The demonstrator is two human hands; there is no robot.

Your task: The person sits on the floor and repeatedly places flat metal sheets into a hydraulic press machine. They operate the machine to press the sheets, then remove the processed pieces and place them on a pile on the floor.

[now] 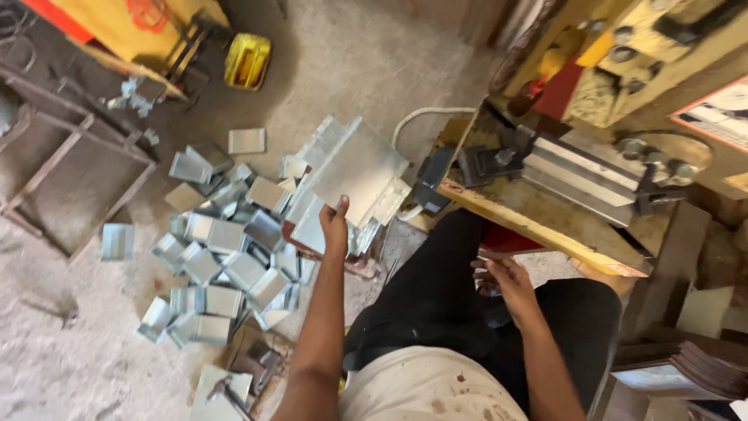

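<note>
Head view: left hand [335,222] stretched out, fingers pinching the near edge of a flat grey galvanised steel sheet [354,168] that lies atop a stack beside the heap of bent grey sheet-metal channel pieces [226,261] on the concrete floor [78,366]. Right hand [506,282] loosely curled on the black-trousered thigh, holding nothing visible. Yellow press machine [561,210] just right.

Dusty grey concrete floor [374,62], rusty metal frame [70,168] at left, yellow machine table [545,210] at right.
</note>
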